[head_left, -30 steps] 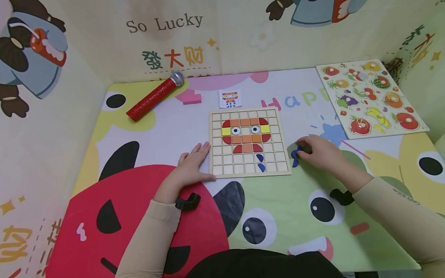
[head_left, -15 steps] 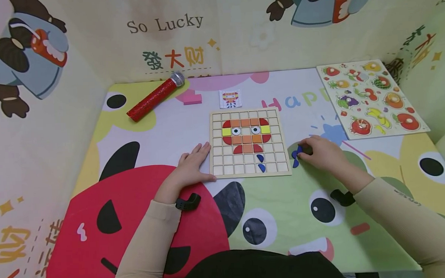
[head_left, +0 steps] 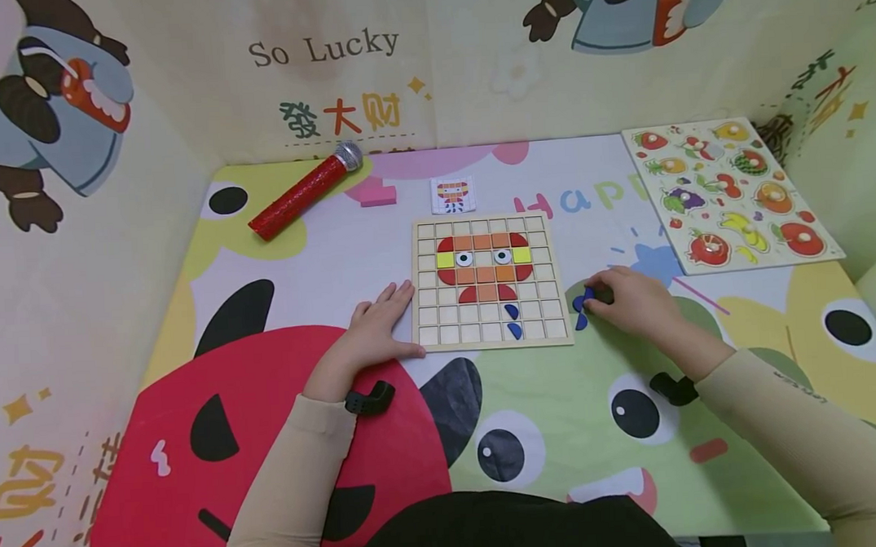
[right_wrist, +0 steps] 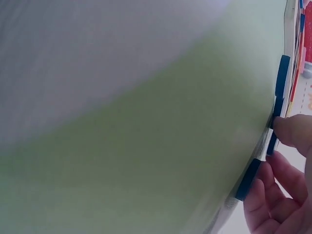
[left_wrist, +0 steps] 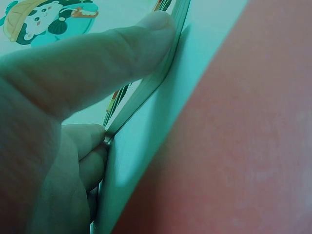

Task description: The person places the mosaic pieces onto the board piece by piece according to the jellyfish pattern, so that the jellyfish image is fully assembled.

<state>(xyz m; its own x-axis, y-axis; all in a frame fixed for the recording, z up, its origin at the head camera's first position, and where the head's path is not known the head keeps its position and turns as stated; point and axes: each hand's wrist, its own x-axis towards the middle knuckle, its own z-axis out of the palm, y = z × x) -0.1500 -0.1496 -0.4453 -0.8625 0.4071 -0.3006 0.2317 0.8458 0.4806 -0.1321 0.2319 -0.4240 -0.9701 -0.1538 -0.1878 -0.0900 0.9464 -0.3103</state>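
A wooden grid board (head_left: 493, 344) bears red, orange, yellow and eye tiles in a face-like pattern. Two blue half-round tiles (head_left: 514, 330) sit in its lower cells. Spread along the board's left edge, my left hand (head_left: 378, 329) has its thumb at the near left corner; the left wrist view has that thumb (left_wrist: 146, 44) against the board's side. Right of the board, my right hand (head_left: 633, 299) pinches a blue tile (right_wrist: 273, 141) between thumb and index finger, low over the table. More blue tiles (head_left: 580, 322) lie beside its fingertips, one close to the curled lower fingers.
Behind the board lies a small pattern card (head_left: 452, 195), with a pink block (head_left: 378, 195) to its left. A red glitter microphone (head_left: 302, 194) rests at the back left. A fruit puzzle board (head_left: 735, 195) occupies the back right. Printed curtains rise around the table's far sides.
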